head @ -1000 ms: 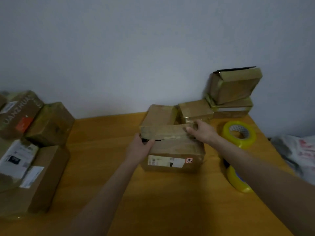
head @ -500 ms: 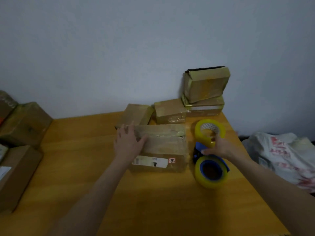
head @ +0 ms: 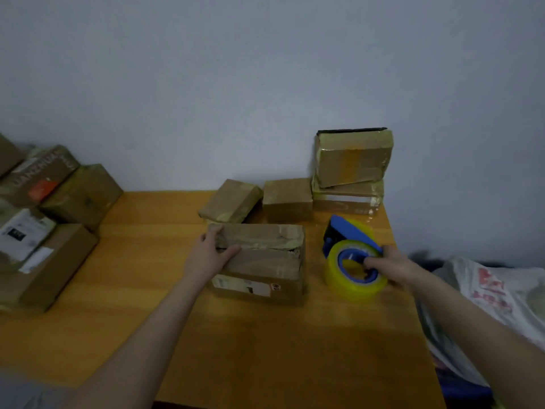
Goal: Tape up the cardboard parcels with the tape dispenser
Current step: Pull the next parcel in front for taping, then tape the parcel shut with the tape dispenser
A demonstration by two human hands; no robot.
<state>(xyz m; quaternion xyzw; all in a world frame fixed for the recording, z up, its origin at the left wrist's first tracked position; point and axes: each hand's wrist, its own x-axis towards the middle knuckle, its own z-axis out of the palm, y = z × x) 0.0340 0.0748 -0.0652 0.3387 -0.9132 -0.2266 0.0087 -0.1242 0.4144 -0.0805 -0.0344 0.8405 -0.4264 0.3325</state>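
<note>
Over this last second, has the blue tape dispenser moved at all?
Yes. Gripped by the right hand, the tape dispenser has moved toward the far wall: it now overlaps the spare yellow roll, which it lay clearly short of before.

Two bare forearms lead to the left hand [head: 209, 255] and the right hand [head: 395, 265], both ungloved. A blurred grey patch, perhaps clothing, shows beside the left forearm.

Dispenser [head: 352, 258] right of parcel [head: 259, 262] (on table [head: 265, 349])
</note>
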